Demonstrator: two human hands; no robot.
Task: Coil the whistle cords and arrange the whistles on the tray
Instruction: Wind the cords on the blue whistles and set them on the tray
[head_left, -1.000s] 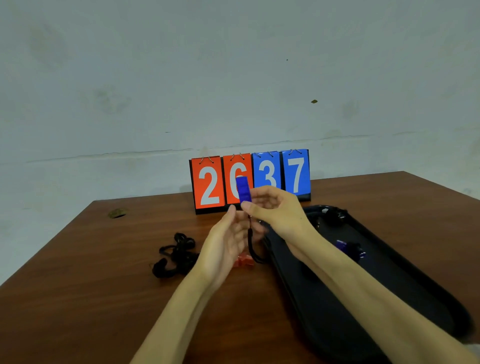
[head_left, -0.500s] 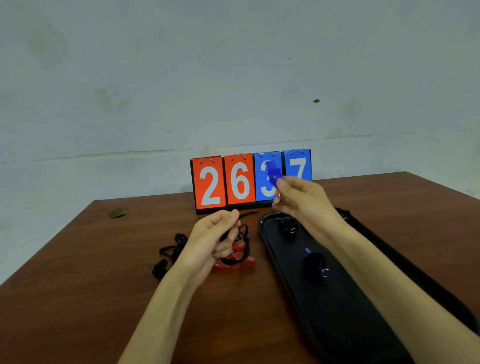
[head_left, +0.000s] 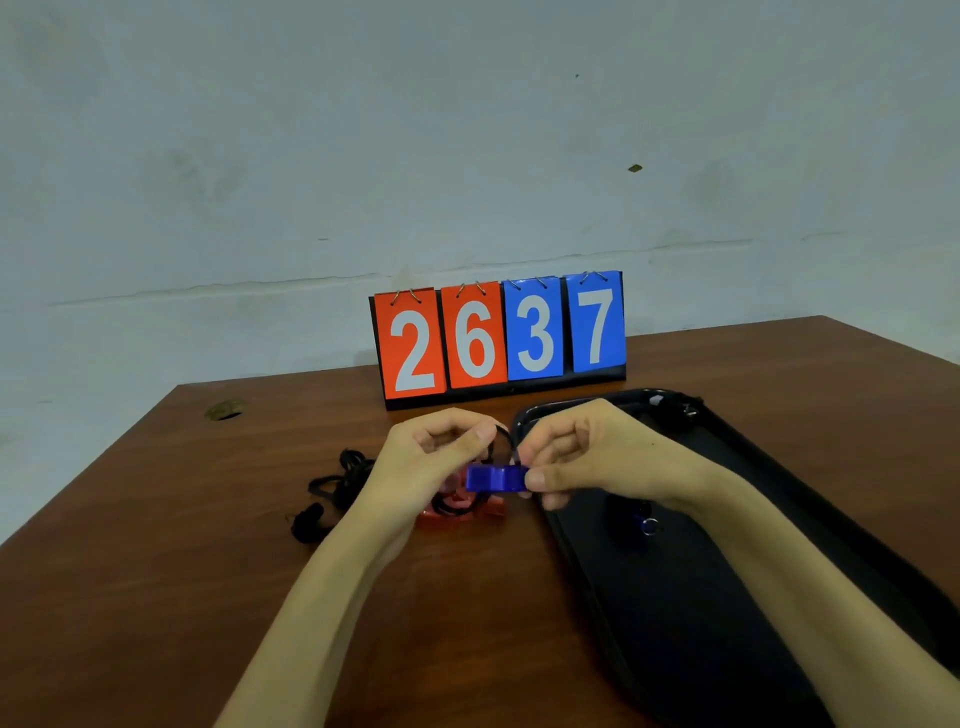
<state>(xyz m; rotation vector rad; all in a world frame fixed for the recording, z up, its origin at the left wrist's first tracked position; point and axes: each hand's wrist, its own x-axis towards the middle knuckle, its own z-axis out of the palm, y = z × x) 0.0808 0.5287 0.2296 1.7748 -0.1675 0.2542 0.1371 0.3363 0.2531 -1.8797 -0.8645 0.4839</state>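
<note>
My right hand (head_left: 582, 457) pinches a blue whistle (head_left: 493, 478) by its right end, just above the table and left of the black tray (head_left: 675, 649). Its black cord (head_left: 501, 441) loops up to my left hand (head_left: 431, 457), which pinches it between thumb and fingers. Under my hands a red whistle (head_left: 457, 506) lies on the table with black cord over it. Further left a black whistle with a tangled cord (head_left: 332, 493) lies loose. On the tray a blue whistle with a metal ring (head_left: 644, 522) shows partly behind my right wrist, and another dark whistle (head_left: 675, 405) sits at the far end.
A flip scoreboard (head_left: 498, 338) reading 2637 stands at the back of the wooden table (head_left: 156, 571), close behind my hands. A pale wall rises behind the table. A small hole or mark (head_left: 223, 410) shows near the table's far left corner.
My right hand has brought the blue whistle down from in front of the scoreboard to just above the table. My left hand has risen to meet it, pinching the cord.
</note>
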